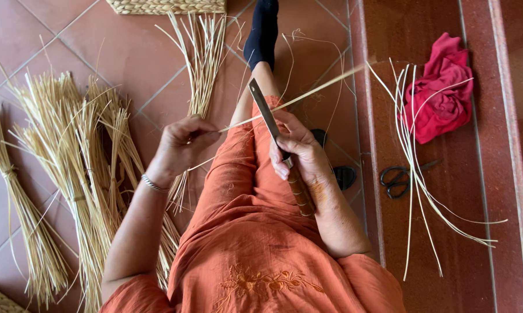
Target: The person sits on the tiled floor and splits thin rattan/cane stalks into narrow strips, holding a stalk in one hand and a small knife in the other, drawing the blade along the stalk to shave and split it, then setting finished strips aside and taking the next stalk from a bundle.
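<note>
A long pale reed strip point(296, 97) slants from lower left to upper right above the lap, crossing a knife point(276, 136) with a dark flat blade pointing up-left and a banded brown wooden handle.

R hand point(301, 155) grips knife point(271, 122), L hand point(180, 145) pinches straw strip point(296, 97) across blade; scissors point(397, 177) on floor.

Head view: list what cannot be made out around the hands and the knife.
- Knife: the right hand covers the joint of blade and handle.
- Thin strip: its near end is hidden inside the left hand.
- Woven basket: cut off by the top edge.
- Black thing beside the right wrist: partly hidden, kind unclear.
</note>
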